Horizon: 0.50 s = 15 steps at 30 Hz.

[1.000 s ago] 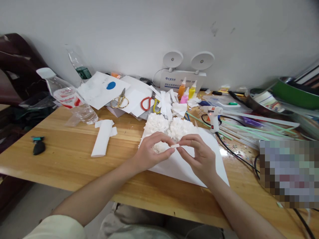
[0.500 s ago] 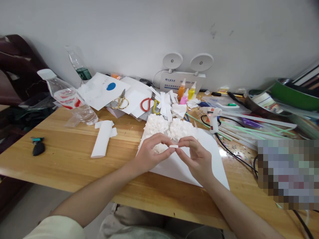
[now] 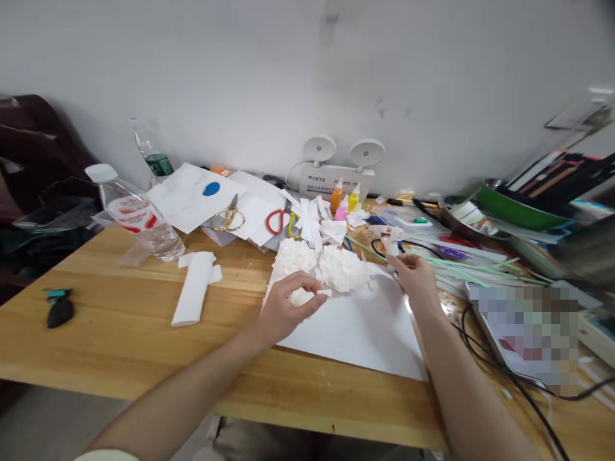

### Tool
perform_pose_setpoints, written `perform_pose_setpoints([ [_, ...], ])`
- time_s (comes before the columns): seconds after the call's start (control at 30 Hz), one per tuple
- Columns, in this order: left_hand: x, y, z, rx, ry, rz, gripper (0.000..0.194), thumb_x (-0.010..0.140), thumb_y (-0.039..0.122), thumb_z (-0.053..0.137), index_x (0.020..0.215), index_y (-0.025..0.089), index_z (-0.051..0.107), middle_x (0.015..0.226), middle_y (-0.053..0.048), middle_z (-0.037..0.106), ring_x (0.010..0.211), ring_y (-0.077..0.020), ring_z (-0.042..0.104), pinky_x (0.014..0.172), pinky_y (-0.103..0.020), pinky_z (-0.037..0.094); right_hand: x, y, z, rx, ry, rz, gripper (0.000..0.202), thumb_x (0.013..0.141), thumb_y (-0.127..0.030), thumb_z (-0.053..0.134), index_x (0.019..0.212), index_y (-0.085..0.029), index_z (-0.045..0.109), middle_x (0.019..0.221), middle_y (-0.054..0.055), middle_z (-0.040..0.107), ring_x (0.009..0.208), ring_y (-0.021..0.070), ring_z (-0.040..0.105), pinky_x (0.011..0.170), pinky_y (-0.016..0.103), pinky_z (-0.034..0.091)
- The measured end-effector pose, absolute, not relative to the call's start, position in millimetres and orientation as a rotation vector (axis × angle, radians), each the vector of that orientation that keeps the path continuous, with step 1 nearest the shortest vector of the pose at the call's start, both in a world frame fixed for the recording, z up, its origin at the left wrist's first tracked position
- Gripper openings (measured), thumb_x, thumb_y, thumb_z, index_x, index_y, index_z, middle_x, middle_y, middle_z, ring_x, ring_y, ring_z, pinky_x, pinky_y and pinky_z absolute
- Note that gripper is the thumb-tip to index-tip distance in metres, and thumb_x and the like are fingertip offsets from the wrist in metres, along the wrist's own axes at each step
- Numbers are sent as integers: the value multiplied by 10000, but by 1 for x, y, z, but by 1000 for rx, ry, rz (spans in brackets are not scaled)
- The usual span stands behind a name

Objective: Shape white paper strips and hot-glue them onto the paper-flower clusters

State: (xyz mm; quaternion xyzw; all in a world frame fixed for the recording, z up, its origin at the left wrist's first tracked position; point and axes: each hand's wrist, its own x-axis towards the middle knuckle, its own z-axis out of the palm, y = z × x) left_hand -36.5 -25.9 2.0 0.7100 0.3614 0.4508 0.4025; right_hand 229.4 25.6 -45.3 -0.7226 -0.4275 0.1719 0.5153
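Bottle (image 3: 139,218) beyond, left of left hand (image 3: 284,308): red lettering, blurred. Left hand pinches small white piece (image 3: 325,292), long axis sideways, end toward right hand (image 3: 419,280). Beyond hands, lamp unit (image 3: 317,184): blue characters, illegible. Right hand at glue gun (image 3: 391,235); grasp: cannot tell.

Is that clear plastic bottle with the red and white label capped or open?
Capped: the clear plastic bottle has its white cap over the mouth.

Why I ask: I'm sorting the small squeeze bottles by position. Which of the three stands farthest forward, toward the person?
The pink bottle. The orange bottle and yellow bottle both stand farther back.
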Motion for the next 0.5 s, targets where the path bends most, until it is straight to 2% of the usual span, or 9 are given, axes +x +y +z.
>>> perform_pose_setpoints([
  [0.13,-37,-26,2,1793,901,1146,96,766,239,564,722,154,574,742,-38,581,725,-135,539,705,-261,429,240,46,-41,-1988,-1055,273,461,488,-427,668,841,-136,605,880,134,594,913,322,487,775,430,321],
  [0.27,-37,-27,2,1781,899,1132,105,767,254,563,735,156,576,749,-38,578,734,-138,538,710,-259,428,239,64,-38,-2107,-1121,236,360,495,-463,653,687,-162,608,876,156,609,1003,399,419,823,514,238],
  [0.4,-38,-26,2,1746,901,1142,111,765,256,567,729,152,576,751,-42,575,734,-139,536,712,-260,424,242,70,-38,-2065,-1191,240,294,493,-437,658,569,-173,552,722,121,599,928,370,452,782,485,274],
  [0.5,-39,-24,-1,1700,911,1166,107,755,260,579,743,153,586,756,-44,573,745,-145,532,715,-267,421,246,64,-33,-1947,-1226,277,275,549,-429,623,552,-178,511,635,71,562,760,268,492,691,393,338],
])
